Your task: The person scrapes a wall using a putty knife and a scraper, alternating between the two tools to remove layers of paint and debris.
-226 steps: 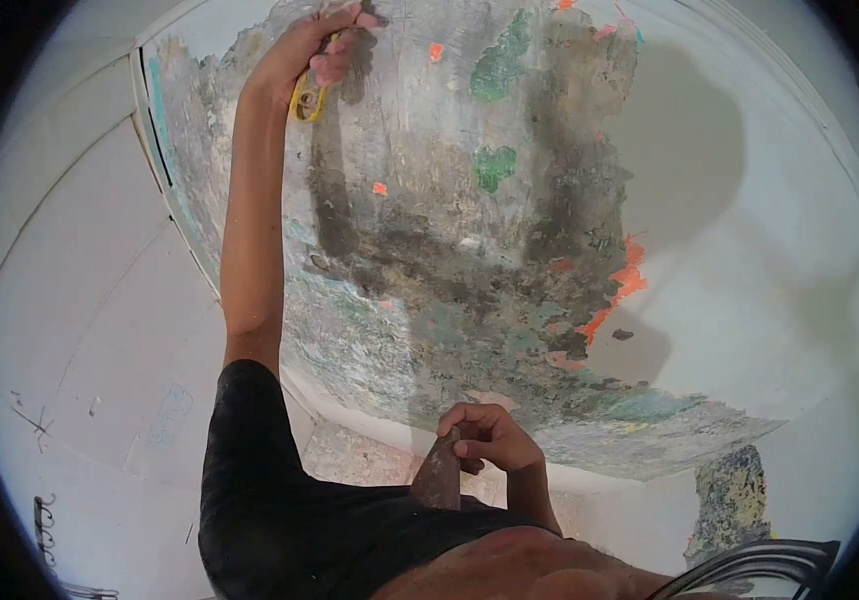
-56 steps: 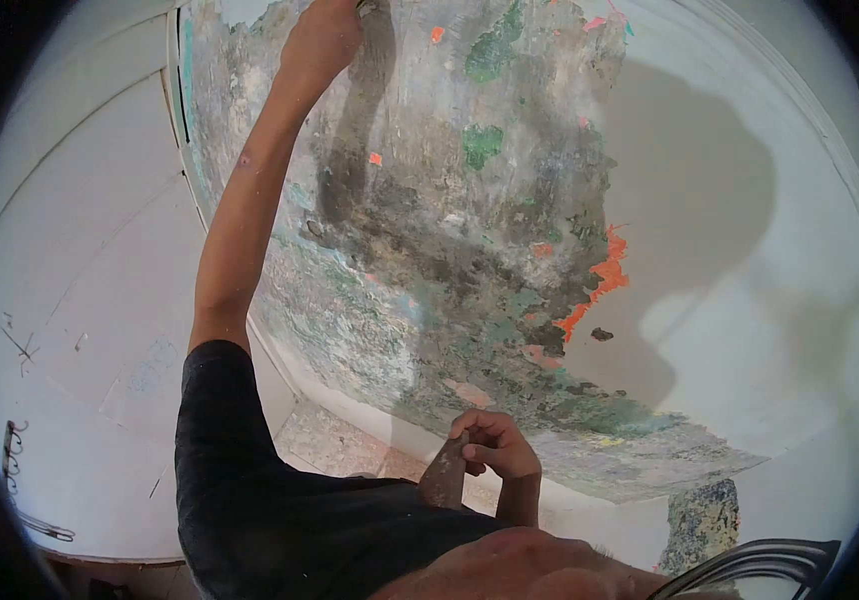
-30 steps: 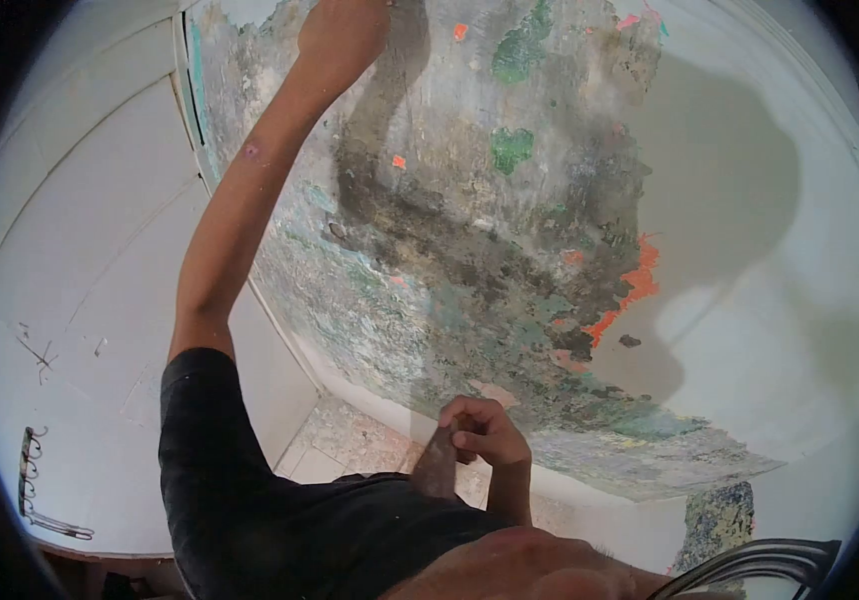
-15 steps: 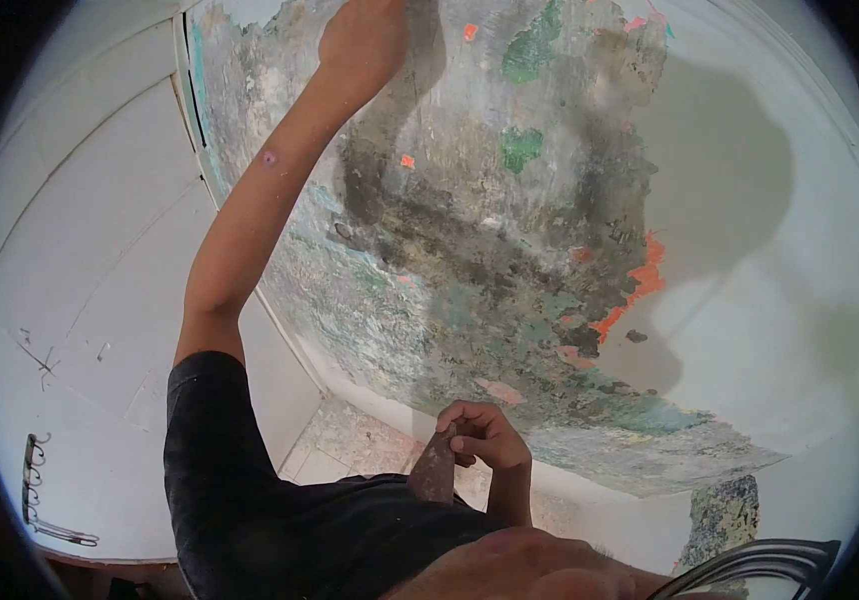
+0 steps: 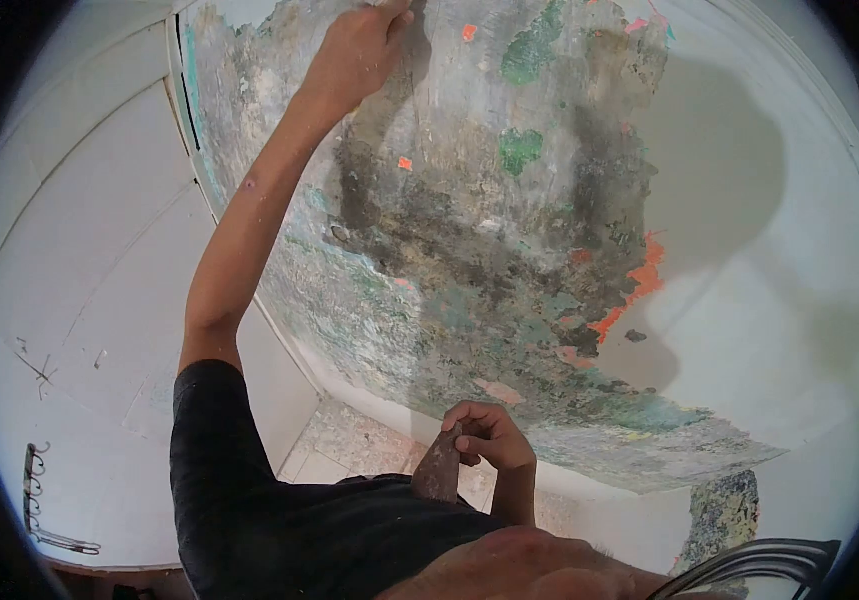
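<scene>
At the top edge of the view my left hand (image 5: 358,58) is closed and raised against the patchy, stripped wall (image 5: 460,215). What it grips, if anything, is cut off or hidden by the fingers. Low in front of my body, my right hand (image 5: 495,437) pinches the narrow end of a dusty brown wedge-shaped piece (image 5: 438,472), perhaps a putty knife blade. Its wider end points down against my black shirt (image 5: 350,530). Bare grey wall shows with green patches (image 5: 522,150) and small orange spots (image 5: 406,163).
Smooth pale coating (image 5: 810,320) covers the wall on the right, with an orange ragged edge (image 5: 647,280). White panels (image 5: 100,270) stand to the left, with a dark hook rack (image 5: 34,490). Tiled floor (image 5: 340,440) shows below; dark curved frames (image 5: 770,570) fill the bottom right corner.
My left hand and forearm have come down a little, bringing more of the thumb into view. Small pale specks show near the forearm. My right hand has barely shifted.
</scene>
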Action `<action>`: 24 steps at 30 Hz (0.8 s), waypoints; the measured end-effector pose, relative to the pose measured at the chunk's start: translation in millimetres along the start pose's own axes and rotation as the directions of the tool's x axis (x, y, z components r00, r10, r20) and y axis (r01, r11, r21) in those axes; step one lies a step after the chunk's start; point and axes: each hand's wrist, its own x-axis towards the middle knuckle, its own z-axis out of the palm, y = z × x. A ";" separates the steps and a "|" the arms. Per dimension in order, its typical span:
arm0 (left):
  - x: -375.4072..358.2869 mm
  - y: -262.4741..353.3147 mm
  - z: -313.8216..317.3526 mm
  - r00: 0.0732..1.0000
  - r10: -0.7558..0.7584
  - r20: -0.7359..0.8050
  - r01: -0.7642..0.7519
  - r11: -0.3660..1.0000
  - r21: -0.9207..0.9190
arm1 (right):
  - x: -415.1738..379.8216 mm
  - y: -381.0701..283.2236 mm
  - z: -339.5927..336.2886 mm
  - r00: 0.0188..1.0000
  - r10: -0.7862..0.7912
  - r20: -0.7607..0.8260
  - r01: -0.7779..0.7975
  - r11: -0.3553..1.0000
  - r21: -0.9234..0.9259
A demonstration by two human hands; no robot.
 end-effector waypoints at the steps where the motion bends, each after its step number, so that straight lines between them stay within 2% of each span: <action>1: 6.1 1.7 -4.9 0.997 -0.073 0.033 0.074 0.997 -0.017 | 1.8 -1.1 -0.3 1.000 0.008 -0.002 -0.008 1.000 -0.012; 3: 15.7 4.6 -12.2 0.970 -0.220 0.100 0.225 0.974 -0.040 | 5.6 -2.3 0.9 1.000 0.016 0.014 -0.016 1.000 -0.010; 6: 14.3 14.5 -18.0 0.972 -0.215 0.094 0.221 0.974 -0.051 | 7.2 -6.2 3.1 0.999 0.021 0.026 -0.021 0.999 -0.027; 9: 15.2 6.0 -12.4 0.990 -0.137 0.030 0.138 0.990 -0.023 | 8.1 -3.0 0.7 1.000 0.021 0.015 -0.020 0.999 -0.042; 12: 13.4 -8.6 2.5 0.996 -0.077 -0.044 0.080 0.994 0.080 | 11.3 -3.6 2.5 0.999 0.036 0.019 -0.035 0.998 -0.049; 15: 12.9 6.6 -5.4 0.985 -0.168 0.033 0.168 0.986 0.010 | 11.0 -6.7 2.0 0.998 0.038 0.046 -0.036 0.999 -0.035; 18: 14.9 7.3 -2.7 0.994 -0.106 -0.024 0.108 0.990 0.090 | 11.4 -4.9 0.4 0.998 0.046 0.036 -0.044 0.998 -0.051; 21: 13.0 17.5 -2.6 0.982 -0.188 -0.014 0.189 0.981 0.051 | 5.7 -3.4 -0.1 0.998 0.055 0.021 -0.054 0.997 -0.054; 24: 19.4 12.9 4.8 0.984 -0.172 -0.034 0.175 0.981 0.089 | 6.9 -6.3 0.0 0.999 0.038 0.008 -0.038 0.999 -0.036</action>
